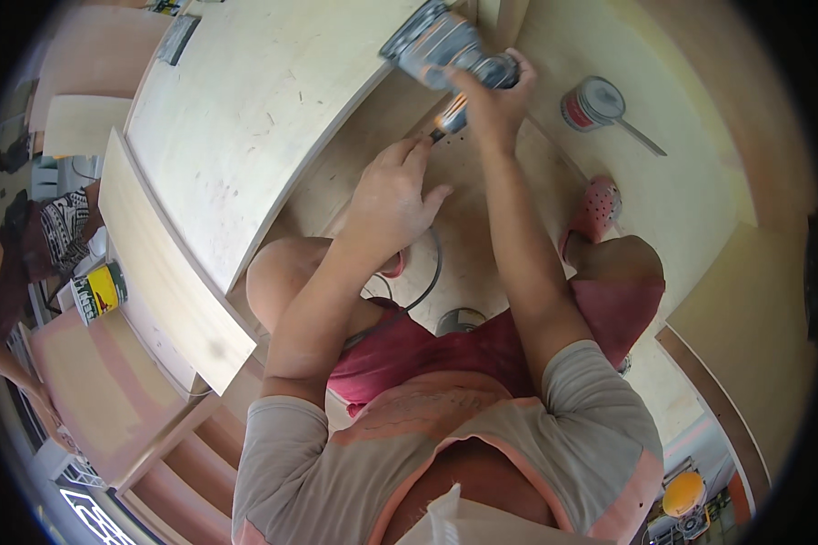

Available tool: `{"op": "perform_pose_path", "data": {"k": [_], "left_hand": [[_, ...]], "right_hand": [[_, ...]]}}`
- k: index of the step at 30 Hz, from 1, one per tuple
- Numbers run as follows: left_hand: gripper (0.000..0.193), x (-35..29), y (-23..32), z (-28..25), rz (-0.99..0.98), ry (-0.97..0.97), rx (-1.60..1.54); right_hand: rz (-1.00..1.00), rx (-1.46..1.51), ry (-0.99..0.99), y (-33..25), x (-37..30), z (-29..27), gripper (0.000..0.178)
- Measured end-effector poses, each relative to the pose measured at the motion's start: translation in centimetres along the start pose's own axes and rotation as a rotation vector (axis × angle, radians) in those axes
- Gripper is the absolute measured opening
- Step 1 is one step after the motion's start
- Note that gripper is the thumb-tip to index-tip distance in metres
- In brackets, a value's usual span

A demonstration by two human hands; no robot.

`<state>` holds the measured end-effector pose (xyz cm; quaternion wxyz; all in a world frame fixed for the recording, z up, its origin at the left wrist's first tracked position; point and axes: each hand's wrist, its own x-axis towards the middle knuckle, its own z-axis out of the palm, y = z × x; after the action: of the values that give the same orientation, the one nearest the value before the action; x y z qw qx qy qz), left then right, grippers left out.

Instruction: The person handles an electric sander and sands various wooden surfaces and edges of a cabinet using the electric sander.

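My right hand (495, 95) grips a grey power tool (441, 45) near the top of the view, its nose pointing down at a plywood panel (482, 209) on the floor. A small orange-tipped bit or fastener (447, 123) shows just below that hand. My left hand (395, 195) rests beside it with fingers spread, fingertips close to the bit, holding nothing that I can see. A large pale plywood board (245, 118) stands on edge to the left of both hands. I am crouched, knees in red shorts on either side.
An open red-and-white can (591, 102) with a stick in it stands on the floor at upper right. A pink perforated clog (595, 209) covers my right foot. A black cable (427, 282) loops under me. A yellow-green tin (100, 292) sits at left near another person's arm.
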<state>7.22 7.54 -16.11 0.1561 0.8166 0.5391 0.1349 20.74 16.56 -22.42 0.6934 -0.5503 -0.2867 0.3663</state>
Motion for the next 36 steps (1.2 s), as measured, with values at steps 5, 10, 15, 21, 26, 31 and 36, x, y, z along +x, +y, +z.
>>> {"op": "perform_pose_path", "data": {"k": [5,10,15,21,26,31,36], "left_hand": [[0.026,0.6,0.0,-0.8,0.081,0.204,-0.066],[0.017,0.6,-0.2,-2.9,-0.108,0.466,-0.281],[0.022,3.2,-4.6,-7.6,-0.375,0.756,-0.196],[0.07,3.2,-15.4,-6.5,-0.771,0.254,0.308],[0.072,1.9,-18.5,-4.9,-0.575,0.284,0.383],[0.07,2.3,-16.2,-4.1,-0.659,0.326,0.374],[0.071,2.1,-15.8,-4.6,-0.677,0.327,0.334]], "right_hand": [[0.039,0.123,0.06,0.3,1.9,-0.1,0.084],[-0.177,-0.137,-0.06,0.5,-4.0,0.4,0.077],[-0.473,-0.173,-0.17,1.6,-7.9,0.6,0.069],[-0.39,-0.374,-0.268,-2.7,-6.6,0.9,0.064],[-0.313,-0.54,-0.281,-6.4,-1.1,1.2,0.066],[-0.58,-0.815,-0.006,-9.0,2.2,2.0,0.045],[-0.368,-0.847,-0.431,-9.3,-2.2,2.8,0.063]]}}
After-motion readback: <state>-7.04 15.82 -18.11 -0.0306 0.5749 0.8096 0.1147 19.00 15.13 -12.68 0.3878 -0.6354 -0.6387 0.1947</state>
